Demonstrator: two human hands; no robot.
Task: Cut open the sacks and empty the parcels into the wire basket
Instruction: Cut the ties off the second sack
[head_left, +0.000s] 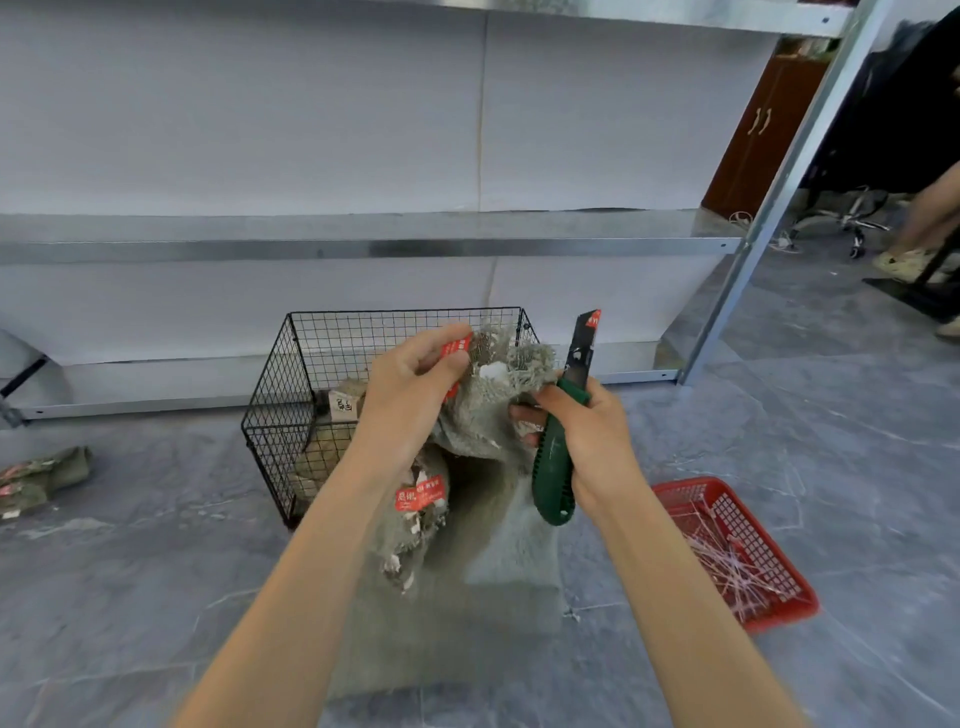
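A grey woven sack (483, 519) with red labels hangs upright in front of me, its mouth open and frayed. My left hand (410, 395) grips the sack's top edge at a red label. My right hand (587, 441) holds a green utility knife (556, 467) with its blade pointing up, and its fingers also pinch the sack's right edge. Behind the sack stands the black wire basket (280, 395) on the floor, with brown parcels (337, 415) lying inside it.
A red plastic basket (779, 587) with cut white ties sits on the floor at the right. A crumpled empty sack (47, 478) lies at the left. Metal shelving (363, 249) runs behind the wire basket. Another person's legs (930, 223) stand at far right.
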